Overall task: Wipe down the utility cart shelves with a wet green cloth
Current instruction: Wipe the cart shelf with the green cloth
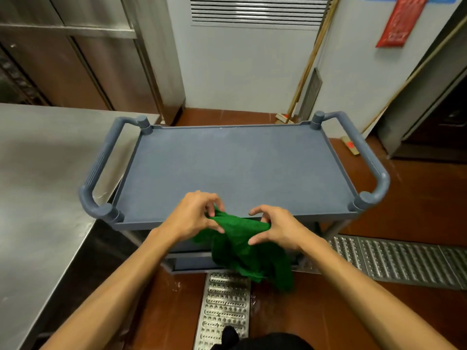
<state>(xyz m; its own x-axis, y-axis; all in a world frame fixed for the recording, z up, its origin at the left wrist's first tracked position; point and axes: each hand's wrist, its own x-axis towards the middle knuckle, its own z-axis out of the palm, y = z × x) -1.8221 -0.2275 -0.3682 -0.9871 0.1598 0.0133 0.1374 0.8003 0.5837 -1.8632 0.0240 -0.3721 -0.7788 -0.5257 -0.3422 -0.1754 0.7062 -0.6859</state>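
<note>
Both hands, left hand (193, 215) and right hand (275, 228), pinch the green cloth (242, 246) bunched over the cart's top shelf (235, 162), so it may drip onto the floor (409, 210) or wipe unevenly.

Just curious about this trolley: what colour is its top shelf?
The top shelf is a plain greyish blue, seen best in the head view.

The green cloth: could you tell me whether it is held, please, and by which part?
The left hand and right hand grip the green fabric cloth by its bunched top edge.
</note>
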